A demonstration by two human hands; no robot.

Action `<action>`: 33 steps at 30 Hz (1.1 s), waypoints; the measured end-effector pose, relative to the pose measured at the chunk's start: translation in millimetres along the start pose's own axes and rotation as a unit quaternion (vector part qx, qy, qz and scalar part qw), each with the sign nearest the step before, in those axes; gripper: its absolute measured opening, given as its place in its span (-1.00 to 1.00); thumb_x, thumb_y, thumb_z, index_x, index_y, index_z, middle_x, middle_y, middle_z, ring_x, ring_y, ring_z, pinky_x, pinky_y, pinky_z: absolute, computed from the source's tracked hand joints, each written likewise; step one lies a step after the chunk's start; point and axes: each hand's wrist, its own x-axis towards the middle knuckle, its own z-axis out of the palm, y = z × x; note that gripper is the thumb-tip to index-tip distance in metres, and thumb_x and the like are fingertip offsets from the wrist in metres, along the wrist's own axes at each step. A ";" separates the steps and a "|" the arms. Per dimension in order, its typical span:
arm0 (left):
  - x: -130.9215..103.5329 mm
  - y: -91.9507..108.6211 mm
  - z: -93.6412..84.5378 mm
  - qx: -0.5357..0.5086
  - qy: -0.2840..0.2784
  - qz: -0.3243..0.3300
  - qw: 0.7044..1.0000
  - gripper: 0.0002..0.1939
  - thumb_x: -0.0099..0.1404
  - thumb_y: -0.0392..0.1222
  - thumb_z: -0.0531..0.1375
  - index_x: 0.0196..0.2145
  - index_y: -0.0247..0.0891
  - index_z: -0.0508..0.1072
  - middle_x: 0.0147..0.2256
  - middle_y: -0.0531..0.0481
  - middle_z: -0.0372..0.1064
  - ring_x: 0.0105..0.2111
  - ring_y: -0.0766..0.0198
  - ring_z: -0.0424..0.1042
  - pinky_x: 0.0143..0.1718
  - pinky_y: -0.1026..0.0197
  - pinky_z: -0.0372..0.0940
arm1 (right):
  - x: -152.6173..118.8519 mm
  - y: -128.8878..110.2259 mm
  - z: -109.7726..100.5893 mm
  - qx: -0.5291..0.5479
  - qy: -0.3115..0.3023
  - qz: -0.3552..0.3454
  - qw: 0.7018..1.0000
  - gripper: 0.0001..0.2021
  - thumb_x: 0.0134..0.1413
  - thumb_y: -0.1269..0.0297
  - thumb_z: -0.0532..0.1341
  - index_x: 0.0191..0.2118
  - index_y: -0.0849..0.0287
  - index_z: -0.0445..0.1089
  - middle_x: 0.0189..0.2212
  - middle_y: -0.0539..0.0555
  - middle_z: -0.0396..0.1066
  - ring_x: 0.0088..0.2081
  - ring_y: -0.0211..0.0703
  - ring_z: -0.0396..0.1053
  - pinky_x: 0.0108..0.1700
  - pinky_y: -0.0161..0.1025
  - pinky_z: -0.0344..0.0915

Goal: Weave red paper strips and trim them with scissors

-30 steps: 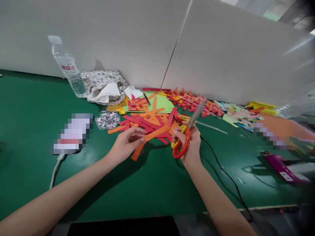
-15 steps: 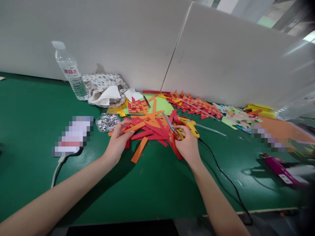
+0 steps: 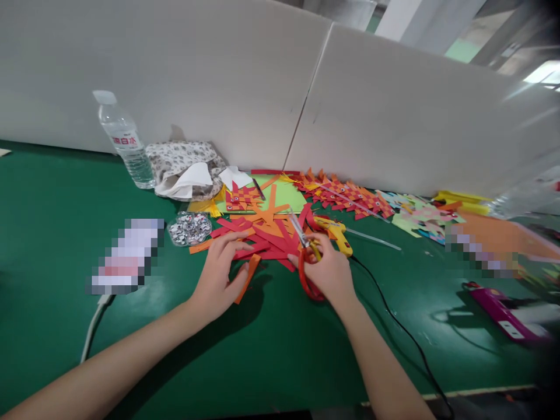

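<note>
My right hand (image 3: 330, 265) grips a pair of scissors (image 3: 305, 256) with red and yellow handles, blades pointing away from me. Its fingers are in and around the handles. My left hand (image 3: 221, 274) has its thumb and fingers apart, over the left edge of a pile of red and orange paper strips (image 3: 271, 233). Beside its thumb lies one orange strip (image 3: 248, 279), partly covered by the hand. Woven red-and-orange paper fish (image 3: 242, 197) rest behind the pile on a light green sheet (image 3: 289, 192). A yellow glue gun (image 3: 343, 236) sits just past my right hand.
On the left are a phone (image 3: 126, 254) with a cable, a water bottle (image 3: 126, 143), a patterned cloth pouch (image 3: 184, 160) and a bag of googly eyes (image 3: 190, 228). More woven fish (image 3: 345, 195) line the partition. A purple power strip (image 3: 499, 312) and black cord (image 3: 394, 315) lie right.
My left hand has let go of an orange strip, opened, and moved slightly nearer me. The scissors have shifted a little toward me in my right hand. The view has tilted slightly.
</note>
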 end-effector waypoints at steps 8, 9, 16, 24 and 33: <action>6.2 -4.2 -0.3 0.007 0.037 0.007 0.999 -0.78 0.26 -0.40 0.06 -0.17 -0.16 0.28 -0.03 -0.10 0.26 0.04 0.13 0.24 0.08 -0.04 0.16 | -8.0 -9.5 -4.9 -0.125 -0.070 -0.055 0.988 -0.51 -0.07 -0.13 0.22 -0.07 0.08 0.40 -0.30 0.14 0.52 -0.33 0.04 0.46 -0.42 -0.23 0.19; 6.8 -4.5 0.1 0.011 0.032 0.011 0.999 -0.79 0.25 -0.39 0.06 -0.17 -0.16 0.28 -0.04 -0.10 0.26 0.03 0.12 0.25 0.07 -0.04 0.17 | -8.1 -9.5 -4.8 -0.122 -0.076 -0.055 0.988 -0.50 -0.07 -0.11 0.22 -0.06 0.10 0.39 -0.25 0.16 0.51 -0.29 0.05 0.45 -0.39 -0.22 0.21; 2.1 -1.2 5.0 0.050 -0.064 0.054 0.995 -0.72 0.20 -0.32 0.15 -0.12 -0.18 0.28 -0.06 -0.12 0.33 -0.01 0.09 0.29 -0.02 0.00 0.24 | -10.4 -10.0 -1.5 -0.060 -0.107 -0.073 0.990 -0.66 -0.04 0.18 0.20 -0.10 0.16 0.33 -0.23 0.16 0.43 -0.30 -0.05 0.41 -0.35 -0.25 0.21; 0.4 -6.1 9.5 0.042 -0.086 0.099 0.990 -0.84 0.26 -0.39 0.06 -0.25 -0.18 0.31 -0.22 -0.05 0.42 -0.18 0.18 0.39 -0.16 0.09 0.29 | -8.5 -8.5 -10.8 -0.041 -0.094 -0.098 0.990 -0.85 -0.03 0.34 0.17 -0.27 0.15 0.37 -0.46 0.04 0.43 -0.37 -0.12 0.40 -0.36 -0.29 0.19; -1.1 4.2 6.6 0.025 -0.127 0.138 0.982 -0.93 0.27 -0.31 0.08 -0.31 -0.20 0.33 -0.40 0.00 0.44 -0.38 0.25 0.40 -0.28 0.17 0.28 | 8.5 11.2 -3.1 -0.165 -0.096 0.027 0.981 -0.83 0.20 0.24 0.10 -0.22 0.17 0.38 -0.46 0.15 0.50 -0.40 0.00 0.48 -0.51 -0.28 0.05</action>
